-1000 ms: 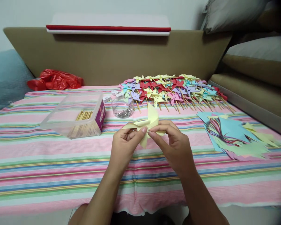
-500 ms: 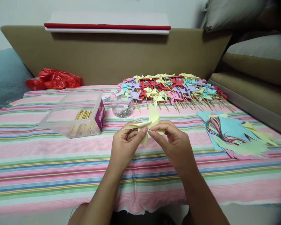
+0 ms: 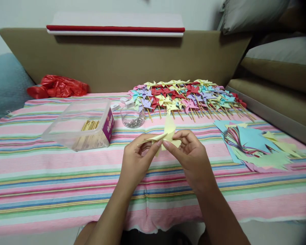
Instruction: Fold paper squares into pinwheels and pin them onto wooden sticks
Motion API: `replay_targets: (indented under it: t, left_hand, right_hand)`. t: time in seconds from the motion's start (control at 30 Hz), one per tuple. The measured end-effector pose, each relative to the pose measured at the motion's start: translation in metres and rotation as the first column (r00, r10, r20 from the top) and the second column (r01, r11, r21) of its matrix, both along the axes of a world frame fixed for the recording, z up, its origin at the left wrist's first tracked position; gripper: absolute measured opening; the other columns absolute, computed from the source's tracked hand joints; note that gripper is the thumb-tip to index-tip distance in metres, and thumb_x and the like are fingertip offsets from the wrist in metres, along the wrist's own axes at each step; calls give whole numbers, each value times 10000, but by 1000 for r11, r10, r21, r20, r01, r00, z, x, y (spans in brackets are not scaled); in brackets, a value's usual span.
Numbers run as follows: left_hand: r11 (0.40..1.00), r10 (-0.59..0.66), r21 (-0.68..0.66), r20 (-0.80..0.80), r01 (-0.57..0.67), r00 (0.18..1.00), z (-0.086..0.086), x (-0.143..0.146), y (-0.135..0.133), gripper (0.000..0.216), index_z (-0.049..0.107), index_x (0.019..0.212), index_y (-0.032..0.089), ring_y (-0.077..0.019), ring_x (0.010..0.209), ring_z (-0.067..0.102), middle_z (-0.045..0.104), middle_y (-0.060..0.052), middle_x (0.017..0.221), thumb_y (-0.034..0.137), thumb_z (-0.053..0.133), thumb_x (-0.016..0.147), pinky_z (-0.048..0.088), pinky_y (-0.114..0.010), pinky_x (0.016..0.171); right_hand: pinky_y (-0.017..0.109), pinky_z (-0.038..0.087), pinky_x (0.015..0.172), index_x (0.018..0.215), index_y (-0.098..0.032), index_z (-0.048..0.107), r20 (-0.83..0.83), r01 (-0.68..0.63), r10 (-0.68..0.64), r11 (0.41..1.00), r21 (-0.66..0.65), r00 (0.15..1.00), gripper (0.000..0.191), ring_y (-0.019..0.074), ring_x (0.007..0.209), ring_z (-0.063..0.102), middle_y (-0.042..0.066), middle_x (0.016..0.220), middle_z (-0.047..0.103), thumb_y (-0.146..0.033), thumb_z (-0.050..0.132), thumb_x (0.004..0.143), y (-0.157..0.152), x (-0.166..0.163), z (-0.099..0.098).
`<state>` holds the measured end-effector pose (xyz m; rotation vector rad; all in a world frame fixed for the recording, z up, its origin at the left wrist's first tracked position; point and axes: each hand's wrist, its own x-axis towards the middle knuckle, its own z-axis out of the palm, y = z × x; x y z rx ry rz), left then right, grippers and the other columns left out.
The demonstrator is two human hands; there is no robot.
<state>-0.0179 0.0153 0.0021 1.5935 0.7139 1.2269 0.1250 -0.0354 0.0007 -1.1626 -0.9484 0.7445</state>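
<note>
A pale yellow paper pinwheel point(image 3: 170, 125) without a visible stick is held in front of me, its folded blades pointing up and to the sides. My left hand point(image 3: 140, 154) pinches it near the centre between thumb and fingers. From the other side my right hand point(image 3: 190, 151) grips it, thumb against the middle and fingers behind the right blade. The fingertips partly hide the centre. Beyond my hands stands a clear round tub point(image 3: 132, 119) of small silvery pins or tacks. A clear plastic box point(image 3: 63, 127) with many thin wooden sticks point(image 3: 90, 134) lies to the left.
Many finished coloured pinwheels point(image 3: 188, 97) on sticks lie at the back right. Cut paper sheets point(image 3: 260, 144) are stacked at the right. A red plastic bag point(image 3: 63, 86) rests at the back left. A striped cloth point(image 3: 66, 183) covers the surface; cushions point(image 3: 280, 68) border the right.
The right fingers have shifted around the pinwheel; the index finger has drawn back from its centre. The upright blade has tilted slightly. Both hands still hold the paper.
</note>
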Motion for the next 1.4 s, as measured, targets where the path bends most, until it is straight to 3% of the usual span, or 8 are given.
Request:
replay_targets:
  t: [0.1, 0.27, 0.43, 0.8, 0.97, 1.13, 1.4]
  left_hand:
    - [999, 21, 50, -21, -20, 1000, 0, 0, 0, 160, 757, 1038, 234, -158, 858, 686, 726, -21, 948, 284, 717, 892, 556, -239, 750]
    - [992, 50, 123, -97, -38, 994, -1, -1, -1, 144, 731, 1025, 220, -178, 885, 694, 725, -35, 994, 290, 697, 903, 579, -281, 807]
    - [983, 60, 178, -139, -34, 988, -3, -1, 0, 133, 720, 1021, 227, -177, 918, 687, 725, -35, 996, 294, 690, 910, 572, -289, 847]
    - [993, -12, 118, -106, 24, 994, -2, -4, 1, 121, 697, 1013, 217, -170, 922, 679, 712, -32, 995, 287, 686, 914, 558, -275, 828]
    - [996, -40, 82, -78, 46, 996, -2, -4, 1, 116, 696, 1013, 216, -170, 918, 681, 706, -30, 1005, 273, 688, 912, 558, -271, 808]
    - [998, -32, 59, -73, 36, 997, 0, -4, 2, 84, 696, 979, 204, -181, 898, 694, 704, -35, 978, 244, 681, 906, 568, -283, 794]
    - [988, -15, 149, -99, 30, 995, 1, -5, 2, 78, 687, 987, 212, -172, 892, 700, 706, -29, 956, 194, 656, 918, 563, -278, 789]
  right_hand:
    - [312, 525, 688, 1080, -257, 582, -43, -2, 2, 1000, -2, 999, 443, 197, 842, 687, 32, 980, 756, -360, 836, 732, 1, -1, 0]
    - [371, 534, 814, 983, -230, 740, 59, -36, 40, 997, -73, 997, 249, 239, 956, 679, 55, 1029, 765, -380, 787, 790, -2, 4, 2]
    - [381, 527, 851, 1003, -244, 748, 58, -99, 105, 991, -93, 993, 231, 225, 936, 671, 39, 1017, 759, -390, 766, 826, -4, 10, -1]
    - [336, 502, 793, 1029, -254, 724, 106, -117, 128, 988, -104, 986, 217, 205, 906, 654, 20, 1004, 741, -389, 733, 859, -5, 10, 1]
    - [332, 510, 807, 1049, -245, 714, 106, -136, 142, 989, -66, 984, 221, 222, 974, 656, 34, 1019, 737, -369, 717, 865, -5, 6, 4]
    - [331, 520, 797, 976, -245, 704, 65, -121, 123, 992, -28, 990, 201, 210, 893, 645, 17, 927, 711, -384, 741, 835, -3, 3, 2]
    - [317, 513, 844, 928, -264, 709, 56, -142, 138, 988, 68, 989, 101, 187, 908, 659, -2, 916, 707, -318, 752, 856, -3, 4, -1]
